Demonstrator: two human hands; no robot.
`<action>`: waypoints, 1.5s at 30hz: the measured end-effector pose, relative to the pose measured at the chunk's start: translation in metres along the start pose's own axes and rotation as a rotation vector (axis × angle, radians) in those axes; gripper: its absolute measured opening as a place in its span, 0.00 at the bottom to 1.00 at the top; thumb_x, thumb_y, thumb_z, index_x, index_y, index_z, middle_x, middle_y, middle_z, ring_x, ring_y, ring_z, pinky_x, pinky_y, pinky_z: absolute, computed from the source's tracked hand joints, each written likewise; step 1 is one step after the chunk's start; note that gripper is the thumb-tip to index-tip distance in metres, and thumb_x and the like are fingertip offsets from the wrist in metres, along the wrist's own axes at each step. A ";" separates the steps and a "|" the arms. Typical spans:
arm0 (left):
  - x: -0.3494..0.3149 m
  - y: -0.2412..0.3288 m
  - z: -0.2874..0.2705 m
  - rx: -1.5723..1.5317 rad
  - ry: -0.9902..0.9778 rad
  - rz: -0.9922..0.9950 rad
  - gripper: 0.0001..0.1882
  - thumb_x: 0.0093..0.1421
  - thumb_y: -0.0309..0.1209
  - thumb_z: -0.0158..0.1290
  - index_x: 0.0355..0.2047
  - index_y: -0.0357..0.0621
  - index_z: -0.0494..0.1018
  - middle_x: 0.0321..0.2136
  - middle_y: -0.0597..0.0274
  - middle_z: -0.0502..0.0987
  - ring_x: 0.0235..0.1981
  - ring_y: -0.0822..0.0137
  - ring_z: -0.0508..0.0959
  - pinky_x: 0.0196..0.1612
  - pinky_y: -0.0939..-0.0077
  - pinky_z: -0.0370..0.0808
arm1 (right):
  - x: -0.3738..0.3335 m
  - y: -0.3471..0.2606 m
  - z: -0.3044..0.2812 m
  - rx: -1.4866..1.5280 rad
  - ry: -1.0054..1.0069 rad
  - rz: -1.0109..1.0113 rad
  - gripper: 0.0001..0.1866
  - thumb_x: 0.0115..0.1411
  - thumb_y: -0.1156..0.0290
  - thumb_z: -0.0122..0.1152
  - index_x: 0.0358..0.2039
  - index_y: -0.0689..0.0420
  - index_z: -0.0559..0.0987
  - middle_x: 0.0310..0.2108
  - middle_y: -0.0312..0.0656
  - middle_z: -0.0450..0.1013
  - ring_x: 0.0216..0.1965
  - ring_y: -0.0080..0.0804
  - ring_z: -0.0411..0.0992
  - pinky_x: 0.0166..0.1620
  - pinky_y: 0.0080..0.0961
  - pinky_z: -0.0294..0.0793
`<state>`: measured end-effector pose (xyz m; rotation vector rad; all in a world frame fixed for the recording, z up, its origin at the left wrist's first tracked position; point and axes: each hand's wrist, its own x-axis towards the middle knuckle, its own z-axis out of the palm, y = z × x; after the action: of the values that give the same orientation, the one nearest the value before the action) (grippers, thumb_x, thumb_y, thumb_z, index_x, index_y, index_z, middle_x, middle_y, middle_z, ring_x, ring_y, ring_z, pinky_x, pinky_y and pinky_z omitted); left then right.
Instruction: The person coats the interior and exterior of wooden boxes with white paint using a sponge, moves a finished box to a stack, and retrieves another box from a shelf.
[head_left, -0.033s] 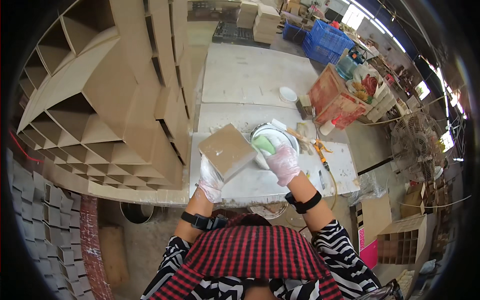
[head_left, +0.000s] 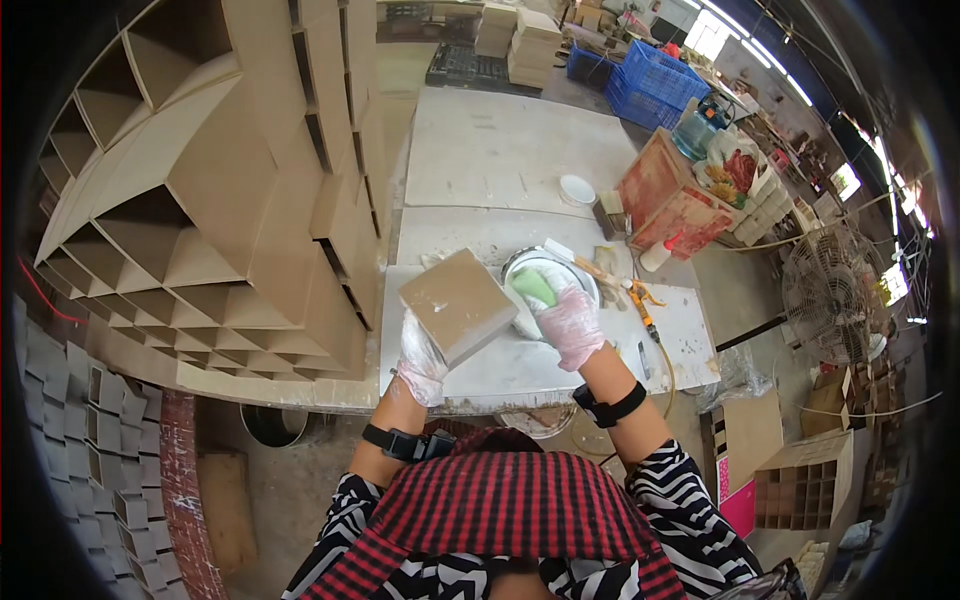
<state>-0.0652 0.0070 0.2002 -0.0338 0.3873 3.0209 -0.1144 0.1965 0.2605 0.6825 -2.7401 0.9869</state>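
Note:
My left hand [head_left: 422,362], in a thin whitened glove, grips the near left edge of a square brown box [head_left: 457,300]. The box is tilted above the white-smeared table, with a few white specks on its upper face. My gloved right hand [head_left: 572,328] is closed around a pale green sponge [head_left: 535,287], just over the round bucket [head_left: 511,263] of white paint. Part of the bucket is hidden behind that hand. Beside the bucket lies a brush with white bristles [head_left: 558,250]. Further right is an orange air gun [head_left: 641,296] on a yellow hose.
Tall stacks of brown cardboard dividers [head_left: 240,200] rise at the left. A small white bowl [head_left: 576,190] and a red-stained wooden box [head_left: 668,185] stand at the table's far right. Near them is a white bottle with a red tip [head_left: 658,254]. A large fan [head_left: 830,290] stands further right.
My right hand has shifted slightly right with the sponge, away from the box and further over the bucket. My left hand and the box have barely moved.

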 end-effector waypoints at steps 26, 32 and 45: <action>0.016 0.006 -0.035 0.249 -0.683 -0.069 0.24 0.65 0.42 0.33 0.53 0.39 0.61 0.50 0.51 0.68 0.50 0.55 0.70 0.52 0.59 0.69 | 0.020 -0.058 0.000 -0.296 -0.518 -0.473 0.16 0.55 0.65 0.49 0.46 0.46 0.71 0.36 0.47 0.71 0.37 0.45 0.71 0.40 0.34 0.72; 0.011 -0.003 -0.021 0.079 -0.179 -0.093 0.22 0.66 0.42 0.33 0.51 0.39 0.64 0.48 0.54 0.69 0.47 0.59 0.72 0.50 0.64 0.71 | 0.036 -0.055 -0.008 -0.129 -0.396 -0.490 0.17 0.53 0.61 0.53 0.44 0.47 0.71 0.32 0.46 0.71 0.36 0.44 0.72 0.39 0.37 0.72; 0.015 -0.014 -0.029 0.211 0.005 -0.188 0.19 0.60 0.29 0.45 0.52 0.40 0.61 0.48 0.55 0.68 0.45 0.66 0.72 0.46 0.71 0.72 | 0.051 -0.036 0.014 -0.090 -0.351 -0.700 0.17 0.54 0.61 0.52 0.46 0.45 0.72 0.32 0.43 0.71 0.34 0.43 0.73 0.37 0.37 0.74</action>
<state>-0.0783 0.0148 0.1682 -0.0582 0.6609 2.7809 -0.1427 0.1438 0.2847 1.7659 -2.4369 0.6124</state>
